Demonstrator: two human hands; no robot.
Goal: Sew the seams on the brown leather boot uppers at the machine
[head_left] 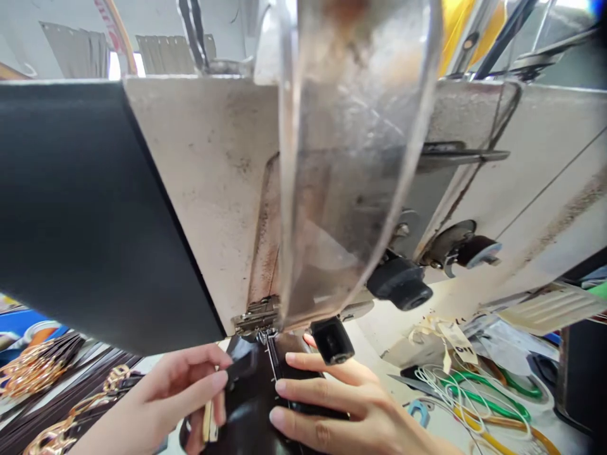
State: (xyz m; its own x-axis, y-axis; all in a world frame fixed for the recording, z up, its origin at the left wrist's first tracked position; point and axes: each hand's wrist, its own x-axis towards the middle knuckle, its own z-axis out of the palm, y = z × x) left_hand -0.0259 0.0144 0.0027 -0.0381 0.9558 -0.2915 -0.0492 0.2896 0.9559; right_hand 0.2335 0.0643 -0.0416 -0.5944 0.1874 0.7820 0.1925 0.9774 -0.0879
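Two hands at the dark piece beneath the sewing machine

The left hand is closed in a narrow pinch, thumb and forefinger meeting on a small black tab at the near side of the dark glossy piece; whether the tab is joined to it I cannot tell. A pale gold strip shows below that pinch, partly hidden by fingers. The right hand grips nothing: its fingers are spread and rest on the piece, which lies with its far end at the presser foot.

A clear curved guard hangs in front of the machine's face, blurring what is behind it. A black hollow block covers part of the right hand. To the right lie green-handled scissors among white thread; to the left, gold-coloured metal links and dark straps.
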